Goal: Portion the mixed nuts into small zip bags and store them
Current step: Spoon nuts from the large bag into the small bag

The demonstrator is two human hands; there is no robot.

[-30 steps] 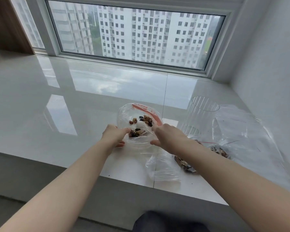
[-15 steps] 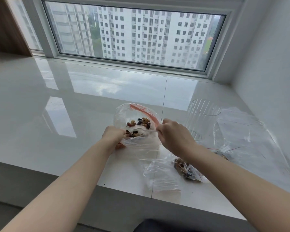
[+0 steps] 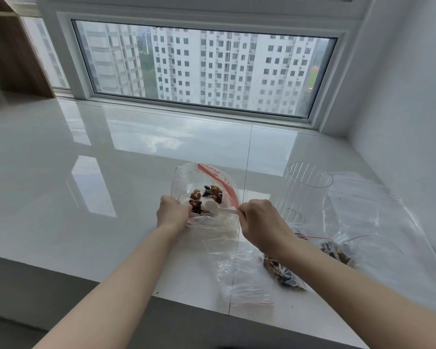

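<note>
Holding the near rim of the open bag (image 3: 186, 177) with your left hand (image 3: 173, 212), fingers curled on the plastic, you keep its mouth wide. Your right hand (image 3: 258, 224) pinches the handle of a small white spoon (image 3: 212, 205), whose bowl sits inside the bag just beside the nuts (image 3: 204, 197). The nuts lie in a loose cluster at the bottom of the bag, which rests on the glossy white sill (image 3: 86, 197) with its red zip strip (image 3: 218, 183) on the far right side.

Under your right forearm lies a small bag (image 3: 283, 274) already holding nuts, partly hidden by the arm. Left of it lies a flat clear bag (image 3: 237, 273). A ribbed clear cup (image 3: 305, 192) stands to the right, touching a large crumpled bag (image 3: 375, 212). More nuts show in another bag (image 3: 337, 253) near it. The window (image 3: 202, 69) runs along the sill's far edge.
</note>
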